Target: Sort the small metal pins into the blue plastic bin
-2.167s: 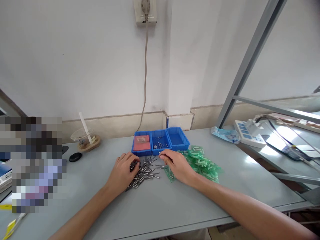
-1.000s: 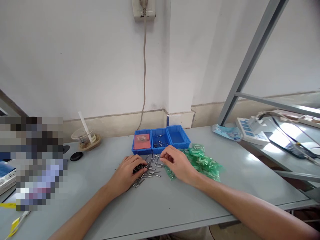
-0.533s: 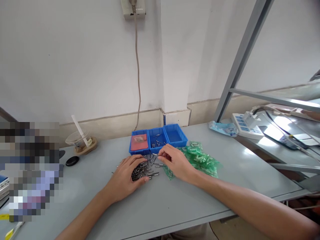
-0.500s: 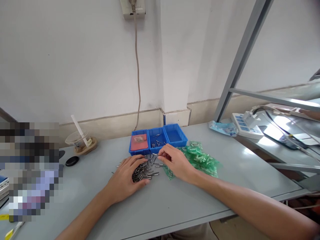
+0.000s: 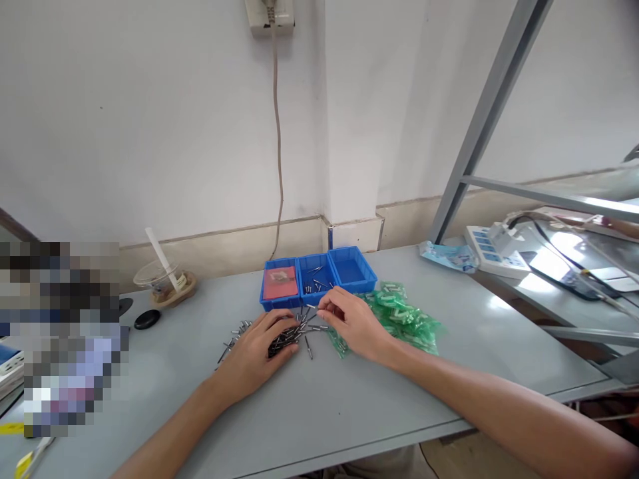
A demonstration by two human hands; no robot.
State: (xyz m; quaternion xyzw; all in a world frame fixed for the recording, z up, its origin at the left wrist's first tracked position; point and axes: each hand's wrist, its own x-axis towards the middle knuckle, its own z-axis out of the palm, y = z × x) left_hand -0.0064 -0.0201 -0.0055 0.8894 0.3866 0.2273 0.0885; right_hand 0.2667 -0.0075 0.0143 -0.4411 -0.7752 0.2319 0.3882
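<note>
Small metal pins (image 5: 287, 338) lie in a loose pile on the grey table. My left hand (image 5: 257, 346) is cupped over the pile with thumb and fingers apart, touching pins and hiding part of the heap. Above the pile's right side, my right hand (image 5: 349, 322) pinches one small metal pin (image 5: 311, 307), which sticks out to the left of the fingertips. Just behind the hands stand three blue bins in a row. The middle bin (image 5: 315, 276) holds several pins, and the left bin (image 5: 280, 303) a red sheet with a small clear bag.
Green plastic bags (image 5: 407, 319) of metal parts lie right of my right hand, near the right blue bin (image 5: 352, 266). A plastic cup (image 5: 156, 274), a black oval object (image 5: 147, 319), a blue packet (image 5: 449, 256) and a power strip (image 5: 494, 253) stand farther out.
My left hand has drawn in over the pile, and pins have shifted; more show left of it and one lies apart at the front. My right hand stays nearly still with its pin.
</note>
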